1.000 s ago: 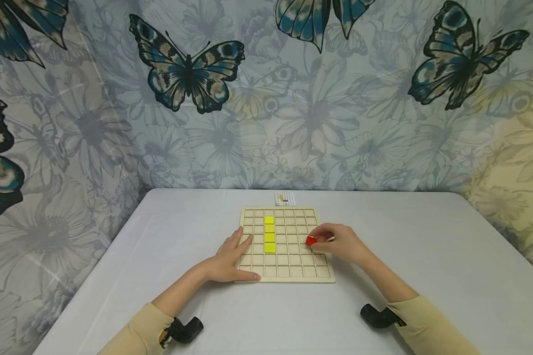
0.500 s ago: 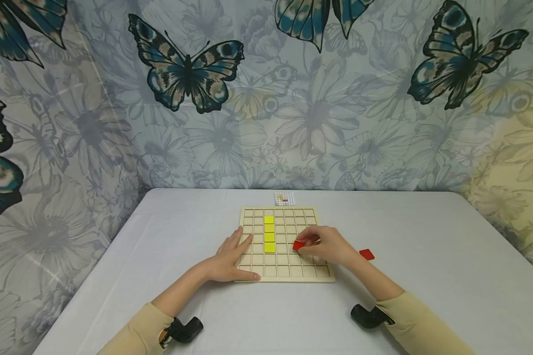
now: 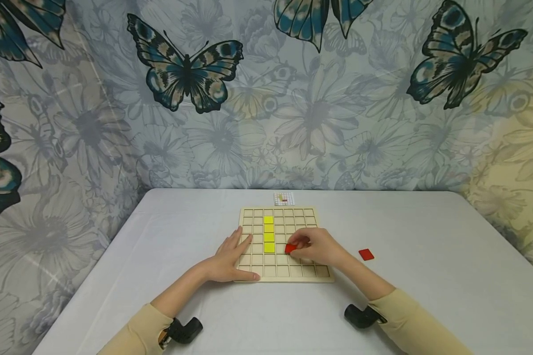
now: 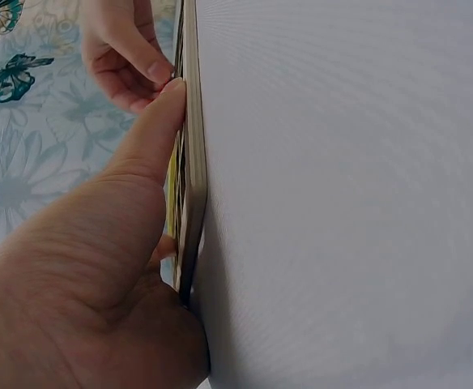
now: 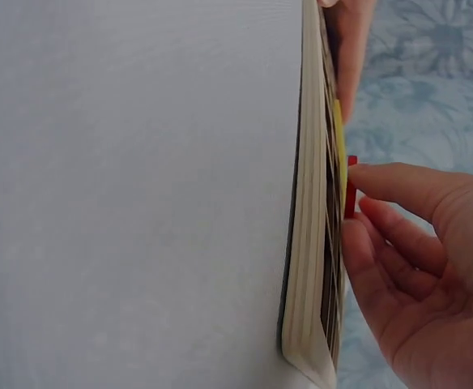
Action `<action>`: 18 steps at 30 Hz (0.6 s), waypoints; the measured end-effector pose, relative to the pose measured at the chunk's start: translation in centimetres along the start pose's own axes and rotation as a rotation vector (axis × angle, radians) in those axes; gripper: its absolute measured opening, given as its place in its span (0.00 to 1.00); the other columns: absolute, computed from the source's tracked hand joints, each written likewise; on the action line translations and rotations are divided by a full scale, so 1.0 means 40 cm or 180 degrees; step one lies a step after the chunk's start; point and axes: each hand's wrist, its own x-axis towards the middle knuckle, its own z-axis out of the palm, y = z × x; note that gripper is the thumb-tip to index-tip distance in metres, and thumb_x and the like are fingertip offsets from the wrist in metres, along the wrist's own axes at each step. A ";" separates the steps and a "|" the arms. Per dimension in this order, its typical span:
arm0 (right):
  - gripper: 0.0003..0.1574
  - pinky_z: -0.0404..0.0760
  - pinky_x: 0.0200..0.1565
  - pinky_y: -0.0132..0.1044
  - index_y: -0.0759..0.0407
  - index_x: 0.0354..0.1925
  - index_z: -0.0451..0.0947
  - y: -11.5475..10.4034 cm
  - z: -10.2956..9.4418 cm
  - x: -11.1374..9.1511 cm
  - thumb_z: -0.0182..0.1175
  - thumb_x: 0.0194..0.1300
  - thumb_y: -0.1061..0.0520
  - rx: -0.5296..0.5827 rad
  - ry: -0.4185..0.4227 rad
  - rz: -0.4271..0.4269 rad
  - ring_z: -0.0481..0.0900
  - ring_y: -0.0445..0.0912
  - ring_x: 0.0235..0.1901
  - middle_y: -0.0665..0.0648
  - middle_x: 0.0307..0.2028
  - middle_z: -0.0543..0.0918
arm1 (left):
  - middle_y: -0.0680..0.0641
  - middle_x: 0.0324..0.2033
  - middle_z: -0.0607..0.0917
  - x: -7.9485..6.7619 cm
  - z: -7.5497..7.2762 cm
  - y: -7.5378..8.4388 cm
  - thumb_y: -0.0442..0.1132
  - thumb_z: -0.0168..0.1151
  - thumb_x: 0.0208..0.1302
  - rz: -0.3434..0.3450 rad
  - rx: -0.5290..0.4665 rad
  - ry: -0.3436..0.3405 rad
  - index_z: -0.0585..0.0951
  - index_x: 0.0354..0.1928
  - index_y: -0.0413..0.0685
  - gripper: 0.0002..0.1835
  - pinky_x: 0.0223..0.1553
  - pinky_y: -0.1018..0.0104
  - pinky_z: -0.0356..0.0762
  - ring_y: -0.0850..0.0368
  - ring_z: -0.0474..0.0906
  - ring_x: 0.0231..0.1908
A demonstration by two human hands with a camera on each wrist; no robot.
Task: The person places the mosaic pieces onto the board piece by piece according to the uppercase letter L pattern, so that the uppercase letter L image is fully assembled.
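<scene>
A pale wooden grid board (image 3: 284, 271) lies on the table, with a column of yellow square tiles (image 3: 269, 236) set in its cells. My left hand (image 3: 224, 262) rests spread on the board's left side, its thumb along the near edge; the left wrist view shows that thumb (image 4: 151, 138) over the rim. Between thumb and fingertips my right hand (image 3: 315, 245) pinches a red square tile (image 3: 290, 248), held over the grid just right of the lowest yellow tile. In the right wrist view the red tile (image 5: 351, 186) stands close over the board's surface.
Another red tile (image 3: 366, 254) lies on the white tablecloth (image 3: 426, 236) right of the board, beyond my right forearm. Behind the board is a small card (image 3: 284, 198) printed with a coloured grid. A butterfly-patterned cloth (image 3: 337, 123) hangs behind the table.
My right hand has carried the red tile leftward across the board, from its right edge toward the yellow column. The loose red tile has come into view from behind the hand. My left hand stays put.
</scene>
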 end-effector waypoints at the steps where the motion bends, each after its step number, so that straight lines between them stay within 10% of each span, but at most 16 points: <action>1: 0.12 0.77 0.36 0.33 0.57 0.40 0.84 -0.001 0.002 0.002 0.73 0.55 0.59 -0.0018 -0.0011 -0.0022 0.76 0.40 0.30 0.46 0.29 0.81 | 0.33 0.74 0.33 0.001 0.000 0.000 0.61 0.69 0.55 -0.0007 0.0009 -0.0004 0.47 0.77 0.41 0.58 0.70 0.42 0.31 0.38 0.28 0.74; 18: 0.11 0.80 0.40 0.34 0.58 0.39 0.84 -0.023 0.028 0.026 0.71 0.56 0.64 -0.0121 -0.0013 -0.0221 0.76 0.41 0.32 0.49 0.32 0.82 | 0.33 0.74 0.34 0.003 0.001 0.001 0.60 0.69 0.56 -0.0032 0.0012 -0.0009 0.48 0.77 0.42 0.57 0.70 0.42 0.32 0.38 0.29 0.74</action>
